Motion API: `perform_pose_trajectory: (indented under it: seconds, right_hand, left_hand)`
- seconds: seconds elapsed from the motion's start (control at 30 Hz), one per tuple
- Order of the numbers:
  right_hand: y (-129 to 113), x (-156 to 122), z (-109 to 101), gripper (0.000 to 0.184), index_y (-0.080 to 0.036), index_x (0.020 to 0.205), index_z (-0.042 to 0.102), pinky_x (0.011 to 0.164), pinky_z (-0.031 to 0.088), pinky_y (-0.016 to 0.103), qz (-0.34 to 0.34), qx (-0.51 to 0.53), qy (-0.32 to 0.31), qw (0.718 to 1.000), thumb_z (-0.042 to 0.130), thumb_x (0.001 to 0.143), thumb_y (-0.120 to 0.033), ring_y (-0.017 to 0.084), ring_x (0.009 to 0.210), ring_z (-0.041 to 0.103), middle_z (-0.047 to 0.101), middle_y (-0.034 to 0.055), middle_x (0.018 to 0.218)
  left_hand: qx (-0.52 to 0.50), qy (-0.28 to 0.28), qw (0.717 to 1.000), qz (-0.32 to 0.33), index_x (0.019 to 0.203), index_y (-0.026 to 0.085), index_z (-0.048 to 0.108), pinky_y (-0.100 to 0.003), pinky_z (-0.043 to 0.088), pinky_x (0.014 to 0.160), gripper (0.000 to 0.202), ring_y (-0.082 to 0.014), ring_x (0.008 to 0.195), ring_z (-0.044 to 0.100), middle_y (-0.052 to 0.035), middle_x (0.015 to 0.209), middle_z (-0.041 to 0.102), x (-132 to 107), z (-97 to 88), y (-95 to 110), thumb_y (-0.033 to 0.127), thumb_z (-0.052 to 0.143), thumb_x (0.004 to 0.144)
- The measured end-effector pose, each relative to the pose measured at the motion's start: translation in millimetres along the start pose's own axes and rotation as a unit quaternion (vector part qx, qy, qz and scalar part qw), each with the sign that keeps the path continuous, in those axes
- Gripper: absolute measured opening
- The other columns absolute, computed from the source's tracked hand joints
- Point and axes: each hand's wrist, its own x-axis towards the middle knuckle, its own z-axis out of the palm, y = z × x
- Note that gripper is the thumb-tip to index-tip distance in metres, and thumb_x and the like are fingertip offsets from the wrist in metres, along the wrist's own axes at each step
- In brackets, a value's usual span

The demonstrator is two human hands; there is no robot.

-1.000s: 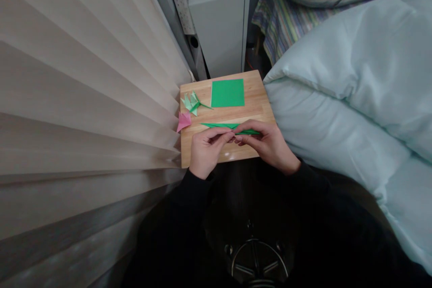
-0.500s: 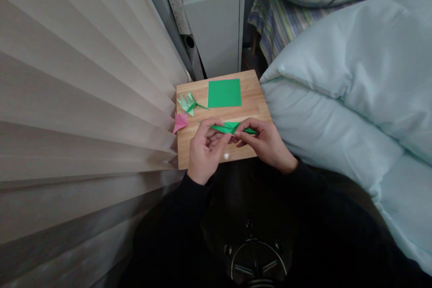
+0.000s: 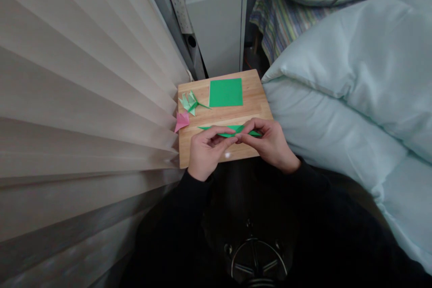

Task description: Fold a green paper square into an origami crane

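A long, narrow piece of folded green origami paper is pinched between my two hands above the front of the wooden board. My left hand grips its near edge close to the middle, thumb and forefinger together. Right beside it, my right hand pinches the paper with thumb and forefinger, the fingertips of both hands nearly touching. The paper's thin left point sticks out past my left fingers. My fingers hide part of the middle and right side.
A flat green paper square lies at the back of the board. Folded green origami and a pink folded paper sit at its left edge. A pleated curtain borders the left, a pale blue quilt the right, a white cabinet the back.
My left fingertips have shifted right along the green paper, closer to my right hand. More of the paper's left point shows. The view has moved slightly.
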Motion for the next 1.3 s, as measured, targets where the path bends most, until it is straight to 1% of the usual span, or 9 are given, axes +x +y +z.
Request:
perform_pose_trajectory:
  seconds: [0.17, 0.37, 0.5, 0.67, 0.8, 0.93, 1.1, 1.3]
  right_hand:
    - [-4, 1, 1, 0.029, -0.02, 0.072, 0.068, 0.071, 0.056, 0.031, 0.013, 0.029, 0.009, 0.999, 0.088, 0.077, -0.04, 0.016, 0.071, 0.07, 0.076, 0.0009, 0.073]
    - [-8, 3, 3, 0.037, -0.021, 0.073, 0.068, 0.066, 0.059, 0.03, 0.029, 0.086, 0.021, 0.996, 0.095, 0.065, -0.044, 0.016, 0.065, 0.072, 0.074, -0.0006, 0.069]
    - [-8, 4, 4, 0.035, -0.02, 0.072, 0.068, 0.067, 0.06, 0.031, 0.023, 0.082, 0.026, 0.996, 0.094, 0.066, -0.044, 0.016, 0.067, 0.072, 0.075, 0.0004, 0.071]
    - [-4, 2, 2, 0.028, -0.021, 0.073, 0.072, 0.065, 0.056, 0.03, -0.021, 0.028, 0.038, 0.999, 0.093, 0.07, -0.04, 0.016, 0.07, 0.069, 0.075, 0.0009, 0.073]
    - [-3, 2, 1, 0.027, -0.021, 0.071, 0.072, 0.065, 0.054, 0.031, -0.042, 0.013, 0.039, 0.998, 0.092, 0.07, -0.04, 0.016, 0.07, 0.068, 0.075, 0.0012, 0.074]
    - [-4, 3, 2, 0.031, -0.021, 0.068, 0.071, 0.066, 0.054, 0.032, -0.036, 0.026, 0.039, 0.998, 0.094, 0.068, -0.042, 0.016, 0.07, 0.067, 0.074, 0.001, 0.073]
    - [-5, 3, 3, 0.035, -0.021, 0.066, 0.068, 0.069, 0.055, 0.032, -0.02, 0.05, 0.045, 0.998, 0.096, 0.064, -0.043, 0.016, 0.072, 0.067, 0.073, 0.0006, 0.074]
    - [-4, 4, 2, 0.037, -0.02, 0.066, 0.067, 0.068, 0.055, 0.032, -0.002, 0.049, 0.046, 0.998, 0.096, 0.062, -0.043, 0.016, 0.071, 0.067, 0.073, 0.0009, 0.073]
  left_hand:
    - [-0.017, 0.011, 1.0, -0.01, 0.084, 0.021, 0.08, -0.032, 0.065, 0.072, 0.023, -0.0188, 0.071, 0.076, -0.0037, 0.083, 0.08, 0, 0.9, 0, 0.037, 0.091, 0.072]
    - [-0.034, 0.036, 0.999, -0.02, 0.086, 0.02, 0.08, -0.027, 0.063, 0.069, 0.024, -0.0164, 0.069, 0.075, -0.0031, 0.082, 0.08, 1, -1.5, -4, 0.033, 0.092, 0.07]
    - [-0.036, 0.051, 0.998, -0.018, 0.085, 0.019, 0.078, -0.027, 0.063, 0.07, 0.023, -0.0159, 0.071, 0.075, -0.0035, 0.083, 0.079, 1, -0.9, -6, 0.033, 0.091, 0.072]
    - [-0.068, 0.044, 0.996, -0.029, 0.089, 0.02, 0.077, -0.027, 0.063, 0.072, 0.025, -0.0147, 0.072, 0.075, -0.0024, 0.086, 0.079, 1, 0.7, -12, 0.032, 0.091, 0.072]
    - [-0.074, 0.052, 0.996, -0.024, 0.086, 0.02, 0.077, -0.026, 0.062, 0.073, 0.022, -0.0136, 0.072, 0.074, -0.0012, 0.083, 0.078, 1, 2.0, -13, 0.028, 0.092, 0.071]
    - [-0.086, 0.067, 0.993, -0.032, 0.085, 0.021, 0.078, -0.025, 0.061, 0.071, 0.022, -0.0126, 0.071, 0.072, -0.0004, 0.081, 0.077, 1, 4.0, -14, 0.028, 0.092, 0.07]
    - [-0.119, 0.067, 0.989, -0.051, 0.086, 0.021, 0.078, -0.026, 0.061, 0.075, 0.025, -0.0128, 0.075, 0.073, 0.0001, 0.083, 0.077, 0, 5.8, -15, 0.029, 0.094, 0.068]
    - [-0.111, 0.07, 0.989, -0.061, 0.087, 0.02, 0.079, -0.027, 0.061, 0.077, 0.026, -0.0138, 0.076, 0.073, -0.0008, 0.084, 0.077, 0, 6.9, -12, 0.029, 0.093, 0.068]
